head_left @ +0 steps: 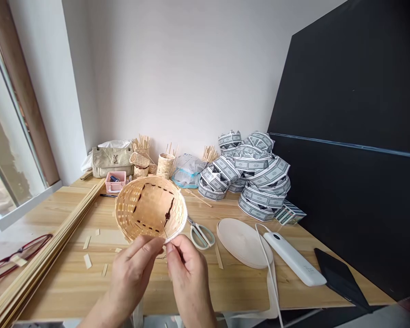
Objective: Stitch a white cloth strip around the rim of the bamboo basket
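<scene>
Bamboo basket (149, 209) held up before me, its rim pinched by my right hand (187, 278) and gripped by my left hand (131, 273). Below them spreads a wooden table (61, 291): scissors (201, 234) just off my right hand, a power bank (292, 257) farther right, bamboo strips (37, 273) along the edge left of my left hand, printed bands (259, 177) piled ahead.
</scene>
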{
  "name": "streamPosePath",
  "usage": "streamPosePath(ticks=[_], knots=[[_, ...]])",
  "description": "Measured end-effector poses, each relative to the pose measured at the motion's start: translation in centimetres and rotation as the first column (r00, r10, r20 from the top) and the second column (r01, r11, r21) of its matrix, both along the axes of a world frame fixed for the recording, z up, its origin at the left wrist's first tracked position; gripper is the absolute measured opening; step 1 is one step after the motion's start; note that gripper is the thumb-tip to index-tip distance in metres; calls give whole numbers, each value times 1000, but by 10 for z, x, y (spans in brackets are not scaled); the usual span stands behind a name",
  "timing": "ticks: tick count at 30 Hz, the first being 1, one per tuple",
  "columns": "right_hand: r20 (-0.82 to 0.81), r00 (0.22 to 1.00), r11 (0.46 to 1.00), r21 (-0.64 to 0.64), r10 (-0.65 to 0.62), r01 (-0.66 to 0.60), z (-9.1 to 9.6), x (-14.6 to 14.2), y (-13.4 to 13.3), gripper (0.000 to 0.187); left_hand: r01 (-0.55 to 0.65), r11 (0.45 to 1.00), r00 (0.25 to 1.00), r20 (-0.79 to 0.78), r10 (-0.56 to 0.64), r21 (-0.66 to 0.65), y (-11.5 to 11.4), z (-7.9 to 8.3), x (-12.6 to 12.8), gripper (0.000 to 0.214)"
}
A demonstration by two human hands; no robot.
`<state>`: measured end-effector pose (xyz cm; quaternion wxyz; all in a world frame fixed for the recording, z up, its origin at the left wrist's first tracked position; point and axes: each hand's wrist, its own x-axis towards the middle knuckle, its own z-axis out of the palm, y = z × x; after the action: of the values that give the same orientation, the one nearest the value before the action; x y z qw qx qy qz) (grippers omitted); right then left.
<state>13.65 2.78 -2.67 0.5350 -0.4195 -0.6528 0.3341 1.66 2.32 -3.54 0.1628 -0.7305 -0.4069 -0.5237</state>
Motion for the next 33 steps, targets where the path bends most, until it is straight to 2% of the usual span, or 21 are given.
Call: streamPosePath(ticks=[2, 3, 4, 6, 8, 10, 13, 15, 18, 20, 21, 23, 24, 25, 27, 29, 31, 33], knots=[[60, 998, 999, -21, 35, -34, 2, 5, 0, 24, 1, 1000, 1000, -27, -1, 5, 2, -1, -3, 15], [112, 994, 999, 34, 13, -17, 4, 9, 0, 23, -2, 1000, 999, -42, 2, 11, 4, -1, -5, 15], [163, 985, 991, 129, -48, 26, 7, 13, 0, 21, -7, 1000, 998, -60, 8, 18, 5, -1, -7, 16], [225, 952, 928, 351, -210, 121, 16, 22, -1, 18, -27, 999, 995, -99, 31, 36, 7, -1, -12, 16], [257, 921, 873, 464, -293, 149, 27, 27, 0, 18, -34, 998, 989, -143, 41, 49, 8, -2, -14, 17], [375, 887, 896, 434, -268, 87, 38, 26, 2, 17, -23, 999, 981, -192, 31, 43, 8, -4, -14, 19], [606, 772, 960, 279, -193, 20, 47, 20, 8, 18, -2, 1000, 965, -264, 4, 10, 6, -5, -13, 25], [661, 734, 977, 215, -156, 15, 48, 17, 11, 20, 11, 1000, 947, -320, -18, -24, 4, -4, -14, 28], [550, 817, 962, 272, -171, 19, 46, 16, 11, 22, 58, 997, 919, -387, -75, -54, 1, -3, -15, 29], [378, 906, 942, 331, -192, 61, 46, 17, 7, 20, 87, 994, 910, -400, -106, -66, 0, -5, -16, 29], [276, 946, 944, 321, -167, 73, 47, 18, 5, 19, 95, 993, 914, -387, -117, -77, -1, -6, -16, 30], [57, 998, 980, 198, -33, 21, 50, 21, 0, 18, 104, 988, 938, -319, -136, -115, 0, -8, -17, 29], [-60, 997, 993, 109, 51, -44, 52, 24, -2, 18, 113, 985, 954, -262, -145, -133, 1, -8, -18, 27], [-169, 978, 992, 20, 123, -121, 55, 27, -3, 19, 128, 979, 968, -196, -158, -157, 1, -7, -18, 25], [-333, 924, 969, -93, 187, -230, 61, 36, -3, 23, 197, 950, 977, -35, -212, -243, 2, -2, -20, 21], [-412, 892, 962, -109, 185, -250, 68, 48, 1, 25, 331, 869, 942, 182, -282, -368, 2, 7, -22, 19], [-437, 884, 970, -91, 164, -225, 75, 64, 6, 26, 479, 738, 863, 408, -297, -476, 2, 17, -24, 17], [-422, 896, 973, -112, 139, -203, 81, 80, 12, 28, 587, 611, 780, 572, -253, -531, 1, 25, -26, 16]])
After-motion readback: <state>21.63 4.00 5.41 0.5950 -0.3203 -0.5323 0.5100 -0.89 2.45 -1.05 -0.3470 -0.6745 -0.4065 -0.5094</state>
